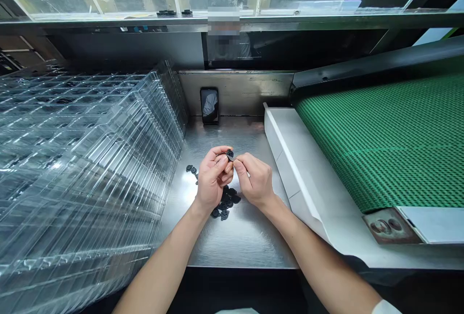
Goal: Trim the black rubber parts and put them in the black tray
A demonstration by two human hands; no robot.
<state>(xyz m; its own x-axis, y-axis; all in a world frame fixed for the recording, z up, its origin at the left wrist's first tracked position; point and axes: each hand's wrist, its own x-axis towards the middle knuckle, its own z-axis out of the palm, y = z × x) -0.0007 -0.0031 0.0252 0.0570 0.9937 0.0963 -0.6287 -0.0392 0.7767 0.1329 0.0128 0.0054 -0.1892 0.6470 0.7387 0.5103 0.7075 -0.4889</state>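
Observation:
Over the steel worktop (239,236) my left hand (213,178) is closed, pinching a small black rubber part (229,154) between thumb and fingers. My right hand (254,179) is closed too, its fingertips pinched against the same part from the right. Both hands meet above a small pile of several similar black parts (225,203) lying on the steel. Two more black parts (191,169) lie apart to the left of my left hand.
A tall stack of clear plastic blister trays (83,159) fills the left side. A white ledge (300,173) and a green mesh conveyor belt (384,135) run along the right. A dark phone (209,105) leans against the back wall. Glass panels span the top.

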